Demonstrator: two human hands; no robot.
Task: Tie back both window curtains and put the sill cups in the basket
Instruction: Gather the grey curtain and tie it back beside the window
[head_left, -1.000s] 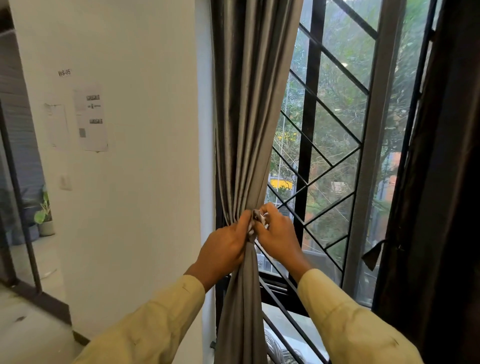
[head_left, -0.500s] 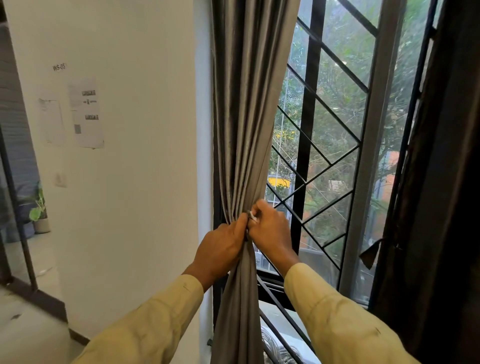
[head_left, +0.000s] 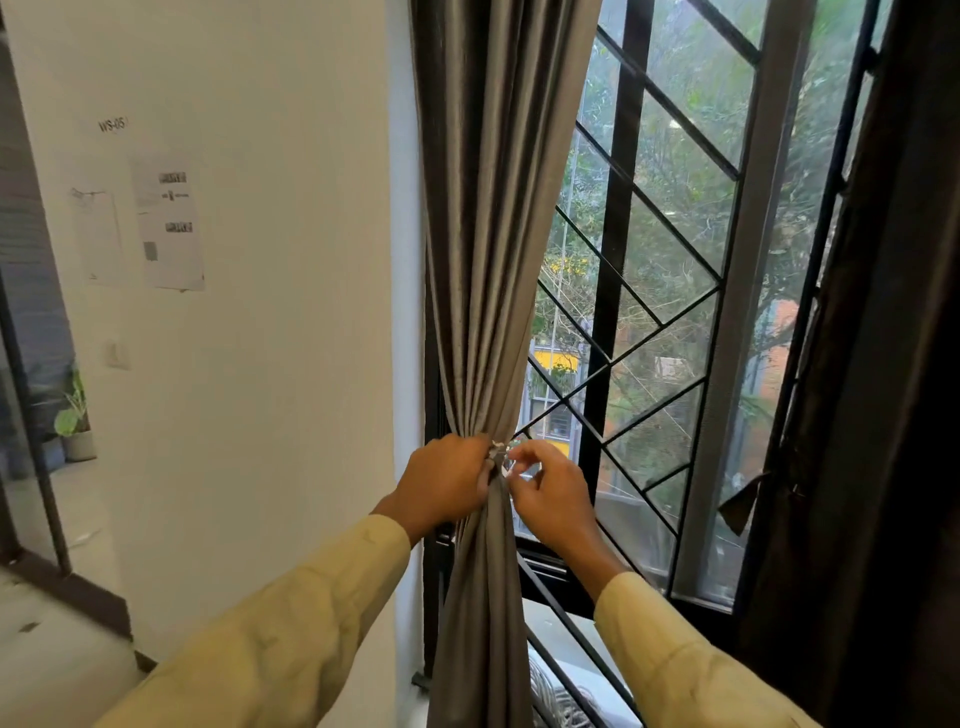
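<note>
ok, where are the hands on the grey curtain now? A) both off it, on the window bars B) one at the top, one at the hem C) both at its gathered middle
C: the left hand grips the bunched grey curtain and the right hand pinches a small light tie right beside it.

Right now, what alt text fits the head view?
The left hand grips a gathered grey curtain beside a barred window while the right hand pinches a small tie at the bunch. A dark curtain hangs at the right edge.
</note>
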